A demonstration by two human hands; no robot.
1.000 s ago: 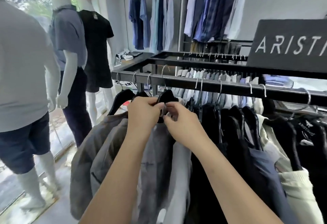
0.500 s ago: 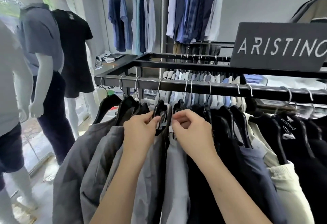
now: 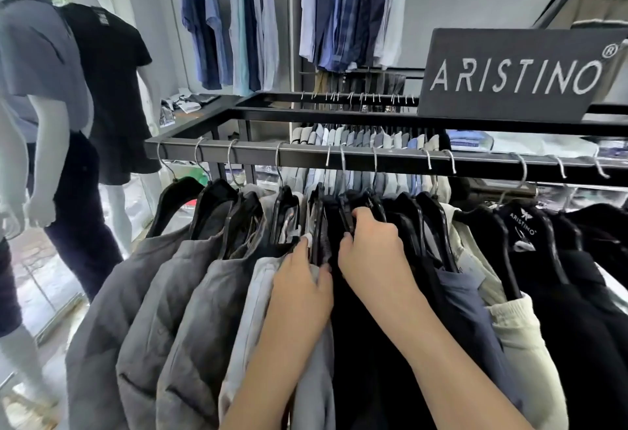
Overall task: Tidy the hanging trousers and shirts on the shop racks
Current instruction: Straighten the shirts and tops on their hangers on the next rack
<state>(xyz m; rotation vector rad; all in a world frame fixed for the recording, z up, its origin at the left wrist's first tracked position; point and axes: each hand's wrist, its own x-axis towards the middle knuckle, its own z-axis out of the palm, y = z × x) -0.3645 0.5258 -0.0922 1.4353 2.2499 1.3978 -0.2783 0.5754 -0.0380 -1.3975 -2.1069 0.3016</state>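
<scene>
While both hands work among the hangers at mid-rail, the rack looks only partly tidied.

On the black rail (image 3: 306, 152), the grey jackets (image 3: 142, 293) at the left end hang fairly evenly spaced, so that stretch seems done; the dark garments (image 3: 577, 276) to the right still crowd together and probably remain, as do any other racks. The left hand (image 3: 300, 290) presses its fingers into the gap beside a pale grey shirt (image 3: 258, 293), thumb against a black hanger (image 3: 317, 222); whether it pinches I cannot tell. The right hand (image 3: 372, 249) curls over the neighbouring hanger's shoulder (image 3: 348, 215). An ARISTINO sign (image 3: 516, 73) stands on the rack top, mannequins (image 3: 102, 73) at the window, blue shirts (image 3: 231, 22) on the wall.
</scene>
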